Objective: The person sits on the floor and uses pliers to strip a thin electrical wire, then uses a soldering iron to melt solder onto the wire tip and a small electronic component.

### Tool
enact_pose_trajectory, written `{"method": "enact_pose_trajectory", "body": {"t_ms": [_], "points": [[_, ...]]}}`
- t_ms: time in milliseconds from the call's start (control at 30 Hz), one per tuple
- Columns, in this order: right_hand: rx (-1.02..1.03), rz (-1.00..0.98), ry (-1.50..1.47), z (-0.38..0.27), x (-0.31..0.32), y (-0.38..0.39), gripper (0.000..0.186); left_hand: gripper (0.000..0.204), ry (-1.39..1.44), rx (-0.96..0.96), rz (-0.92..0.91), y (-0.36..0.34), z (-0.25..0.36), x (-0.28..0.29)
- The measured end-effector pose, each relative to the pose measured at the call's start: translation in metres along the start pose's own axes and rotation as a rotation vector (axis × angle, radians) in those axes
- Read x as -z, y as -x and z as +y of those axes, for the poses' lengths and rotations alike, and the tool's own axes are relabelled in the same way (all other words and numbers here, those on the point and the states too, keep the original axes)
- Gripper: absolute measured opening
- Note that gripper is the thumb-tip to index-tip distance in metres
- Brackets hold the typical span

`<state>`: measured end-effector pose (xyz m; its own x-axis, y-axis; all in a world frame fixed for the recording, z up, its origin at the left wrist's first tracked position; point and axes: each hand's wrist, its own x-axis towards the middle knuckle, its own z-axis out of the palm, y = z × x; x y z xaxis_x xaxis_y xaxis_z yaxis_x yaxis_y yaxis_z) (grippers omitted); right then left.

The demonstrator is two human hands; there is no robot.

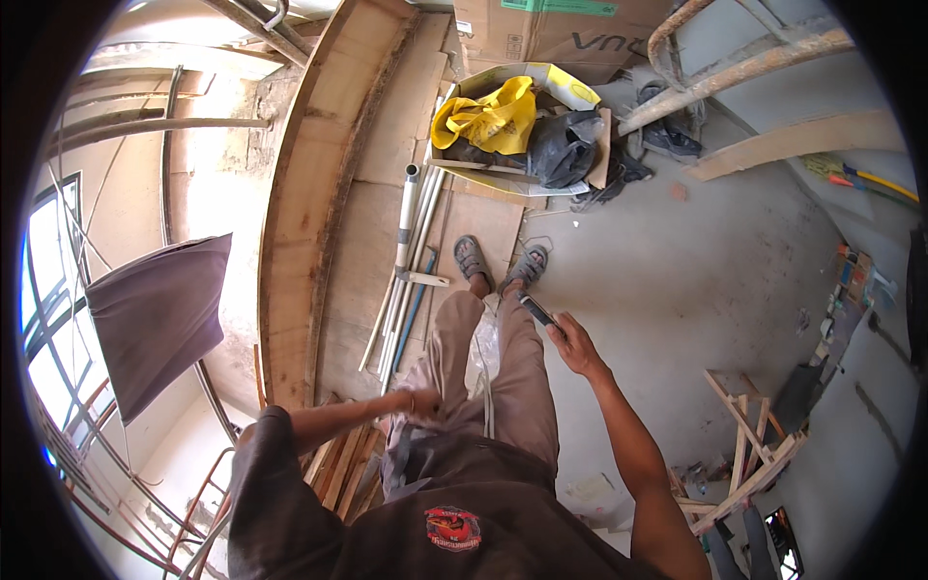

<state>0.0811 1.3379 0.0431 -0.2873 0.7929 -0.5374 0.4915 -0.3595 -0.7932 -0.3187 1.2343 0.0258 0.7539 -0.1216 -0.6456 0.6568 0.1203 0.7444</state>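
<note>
In my right hand is a slim dark handheld object with a paler far end; I cannot make out its exact kind. The hand is closed round its near end, out in front of my right thigh. My left hand is curled against my left thigh by the trouser pocket; whatever its fingers hold, if anything, is hidden. A pale strip hangs down between my trouser legs. Below are my grey sandals, one on a wooden board and the other at its edge.
White pipes and a blue pipe lie left of my feet, beside a curved wooden form. Ahead is an open carton holding yellow and black bags. A wooden frame and tools lie right.
</note>
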Motion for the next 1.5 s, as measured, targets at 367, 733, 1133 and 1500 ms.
{"method": "enact_pose_trajectory", "body": {"t_ms": [367, 733, 1133, 1500], "points": [[0.059, 0.064, 0.366, 0.171, -0.018, -0.207, 0.062, 0.024, 1.157, 0.173, 0.301, -0.194, 0.004, 0.153], [0.228, -0.188, 0.754, 0.423, -0.145, -0.411, 0.041, 0.024, 0.693, -0.391, 0.846, -0.389, -0.135, 0.312], [0.338, -0.503, 0.694, 0.414, -0.177, -0.462, 0.029, 0.040, 1.406, -0.781, 0.227, -0.357, -0.159, 0.382], [0.440, -0.140, 0.433, 0.166, 0.059, -0.380, 0.035, 0.034, 1.248, -0.618, 0.267, -0.372, -0.175, 0.404]]}}
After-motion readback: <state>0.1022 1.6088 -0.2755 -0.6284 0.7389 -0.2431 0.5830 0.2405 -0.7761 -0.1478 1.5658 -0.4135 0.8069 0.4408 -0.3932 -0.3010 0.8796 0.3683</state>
